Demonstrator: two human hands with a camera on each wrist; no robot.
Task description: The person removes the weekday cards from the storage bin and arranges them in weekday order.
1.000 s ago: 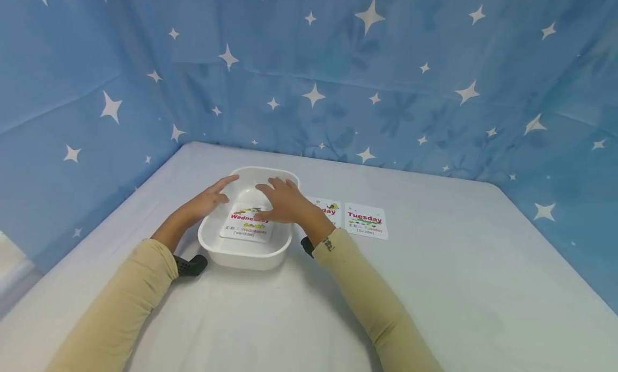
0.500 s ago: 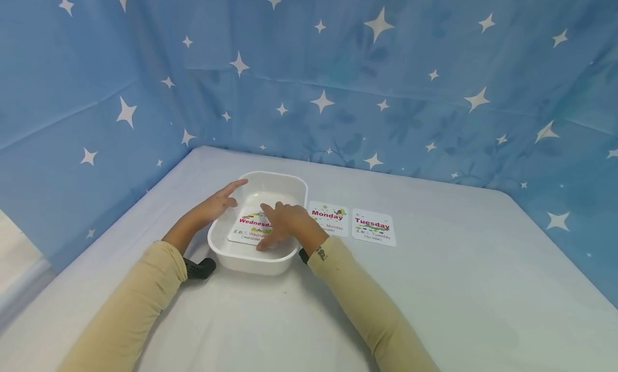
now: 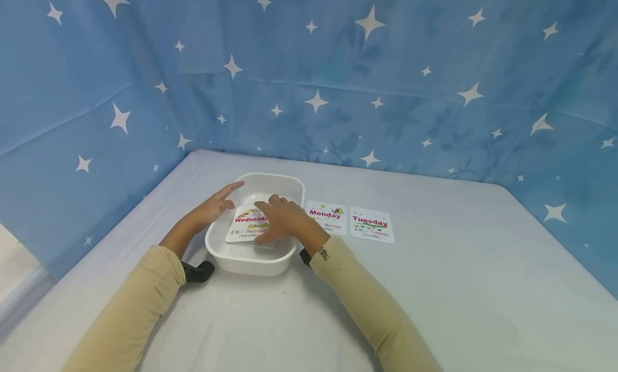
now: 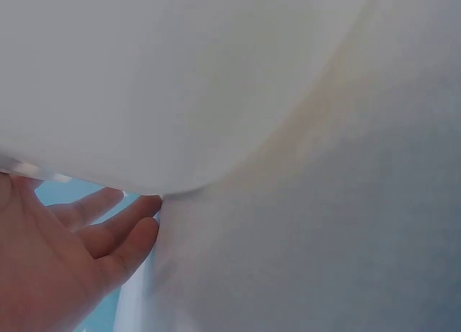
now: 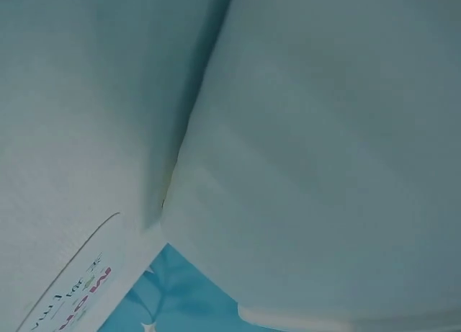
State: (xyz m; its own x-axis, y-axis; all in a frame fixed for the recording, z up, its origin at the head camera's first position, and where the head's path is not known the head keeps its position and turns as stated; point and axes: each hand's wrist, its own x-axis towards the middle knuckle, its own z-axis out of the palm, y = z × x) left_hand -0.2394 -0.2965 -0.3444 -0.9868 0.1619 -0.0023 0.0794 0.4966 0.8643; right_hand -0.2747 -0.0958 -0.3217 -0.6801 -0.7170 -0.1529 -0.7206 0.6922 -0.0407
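A white plastic basin stands on the table with a stack of word cards inside. The top one, a Wednesday card, lies a little askew over the edge of another card. My right hand reaches over the basin's right rim and grips the Wednesday card, thumb at its near side and fingers at its far side. My left hand holds the basin's left rim, thumb over the inside; in the left wrist view its fingers lie against the outer wall. The right wrist view shows no hand.
Right of the basin, a Monday card and a Tuesday card lie side by side on the white table. A blue star-patterned curtain hangs behind and around the table. Black straps sit at the wrists.
My right hand has come down onto the Wednesday card, which has shifted slightly and bares the edge of a card beneath. My left hand stays at the rim. The head view has swung a little.
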